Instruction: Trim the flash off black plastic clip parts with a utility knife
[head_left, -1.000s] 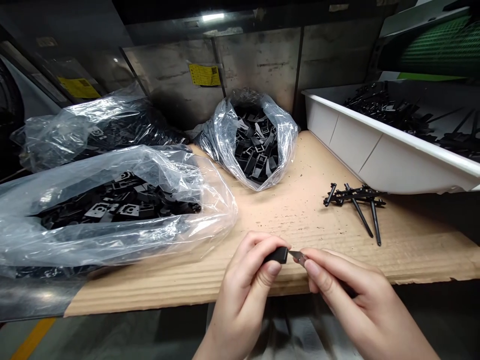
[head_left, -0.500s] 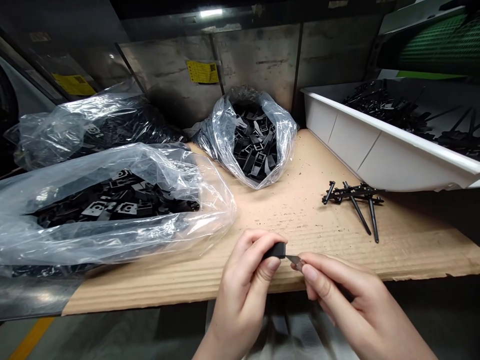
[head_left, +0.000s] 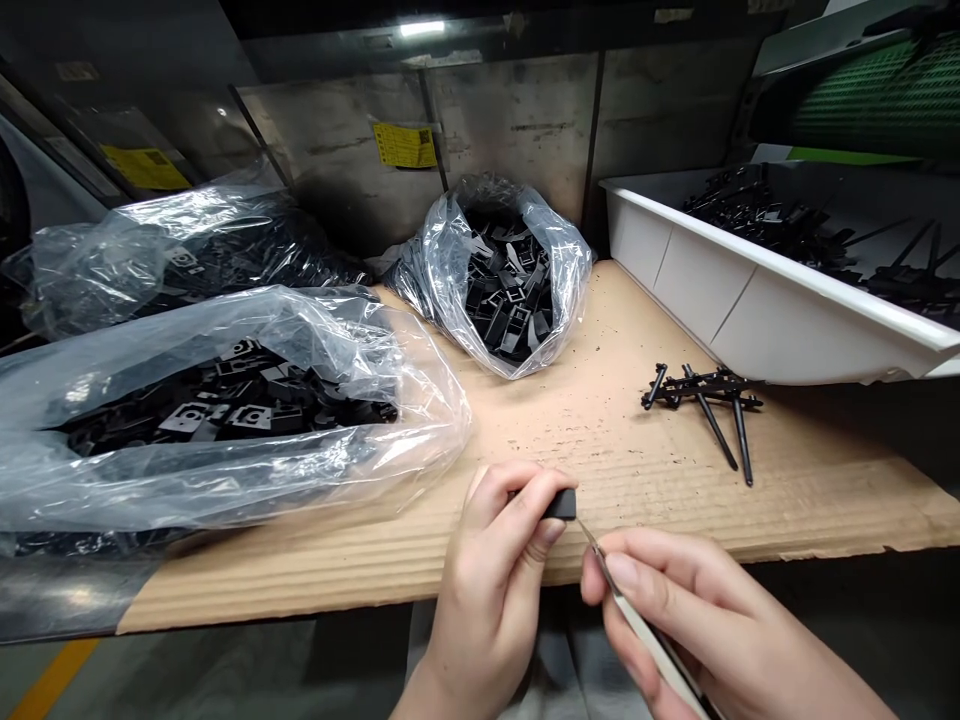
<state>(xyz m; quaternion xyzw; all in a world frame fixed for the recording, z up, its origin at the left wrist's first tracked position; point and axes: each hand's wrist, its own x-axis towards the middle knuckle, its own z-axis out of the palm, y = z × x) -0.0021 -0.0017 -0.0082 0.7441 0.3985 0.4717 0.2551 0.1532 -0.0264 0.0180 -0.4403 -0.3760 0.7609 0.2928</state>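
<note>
My left hand pinches a small black plastic block between thumb and fingers, just above the front edge of the cardboard-covered bench. My right hand is closed on a thin black strap whose pointed tip reaches up to the block. The strap runs down and to the right along my fingers and catches the light. The two hands almost touch.
Three clear plastic bags of black plastic parts lie on the bench: a large one front left, one behind it, an open one in the middle. A white tray of black straps stands right, a few loose straps before it.
My right hand has dropped lower and to the right, tilting the strap so more of its length shows. The left hand with the block has barely shifted.
</note>
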